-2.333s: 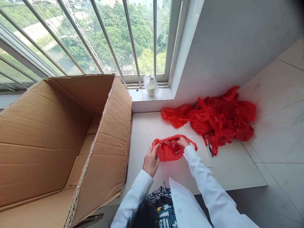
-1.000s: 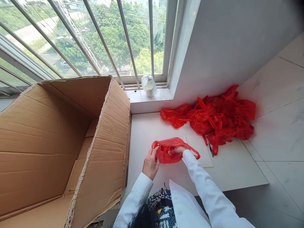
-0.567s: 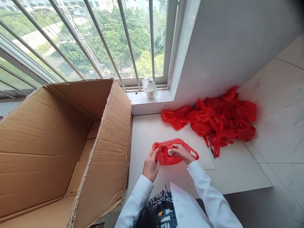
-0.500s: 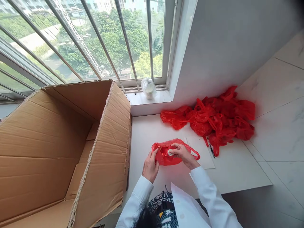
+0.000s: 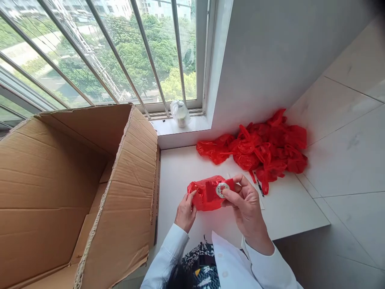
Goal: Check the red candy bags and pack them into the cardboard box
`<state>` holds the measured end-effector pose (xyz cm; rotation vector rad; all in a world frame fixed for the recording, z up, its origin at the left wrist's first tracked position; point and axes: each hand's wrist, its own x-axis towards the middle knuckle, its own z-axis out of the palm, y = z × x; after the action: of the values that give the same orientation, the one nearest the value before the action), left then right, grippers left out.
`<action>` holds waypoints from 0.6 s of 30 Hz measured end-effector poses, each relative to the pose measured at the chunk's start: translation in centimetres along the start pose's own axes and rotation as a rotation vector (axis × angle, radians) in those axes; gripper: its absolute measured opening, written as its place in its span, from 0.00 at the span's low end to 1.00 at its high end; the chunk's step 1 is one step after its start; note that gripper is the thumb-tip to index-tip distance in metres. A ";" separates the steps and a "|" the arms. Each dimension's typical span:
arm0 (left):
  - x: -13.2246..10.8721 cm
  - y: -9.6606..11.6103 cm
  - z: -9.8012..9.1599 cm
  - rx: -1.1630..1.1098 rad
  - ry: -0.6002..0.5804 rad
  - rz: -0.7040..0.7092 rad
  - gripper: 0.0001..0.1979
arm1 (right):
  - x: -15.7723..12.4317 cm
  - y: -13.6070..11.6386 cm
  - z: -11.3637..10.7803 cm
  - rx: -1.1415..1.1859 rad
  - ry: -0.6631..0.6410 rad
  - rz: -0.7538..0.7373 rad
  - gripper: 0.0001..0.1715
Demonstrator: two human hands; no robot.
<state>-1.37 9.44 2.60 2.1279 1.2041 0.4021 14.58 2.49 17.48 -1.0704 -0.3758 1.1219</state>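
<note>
A barred window (image 5: 144, 60) fills the upper left, and below it the large cardboard box (image 5: 87, 176) stands with its mouth upward, taking up the whole left side; its tall wall closes off that side of the work, so the hands are kept to the stretch on its right. The white table (image 5: 291, 208) gives them a flat surface. Along the wall at the back right lies a heap of red plastic bags (image 5: 264, 144), seemingly pushed there to leave the front free, and it hems in any reach that way. The open red bag (image 5: 207, 204) lies near the middle of the table, just in front of the person; what else is inside is hard to make out. A white sheet (image 5: 262, 204) lies to its right, mostly hidden by the right hand (image 5: 246, 204). This hand is closed, thumb over fingers, around the right end of a red packet (image 5: 211, 190), held up over the bag; whether packet and bag touch cannot be told. The left hand (image 5: 185, 212) has its fingers half curled at the left end of the bag's mouth, thumb apart below, probably to steady the plastic; whether it pinches the film I cannot tell. A plastic-wrapped container (image 5: 181, 114) stands on the sill, out of the way. A dark pen (image 5: 259, 186) lies between heap and right hand. The packet's round white label (image 5: 220, 188) faces up, apparently for looking at, partly covered by the thumb.
</note>
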 end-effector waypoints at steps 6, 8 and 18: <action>-0.2 -0.2 0.1 -0.003 -0.023 0.017 0.25 | 0.0 0.0 0.1 0.014 0.014 -0.013 0.14; -0.2 -0.4 0.2 -0.012 -0.045 0.023 0.25 | 0.0 0.0 0.1 -0.010 0.019 -0.037 0.13; -0.2 -0.3 0.4 -0.039 0.015 0.040 0.24 | -0.1 -0.4 -0.6 -0.134 -0.035 -0.093 0.14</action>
<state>-1.46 9.23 2.15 2.1219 1.1541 0.4569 15.15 2.06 17.54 -1.1395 -0.5293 1.0453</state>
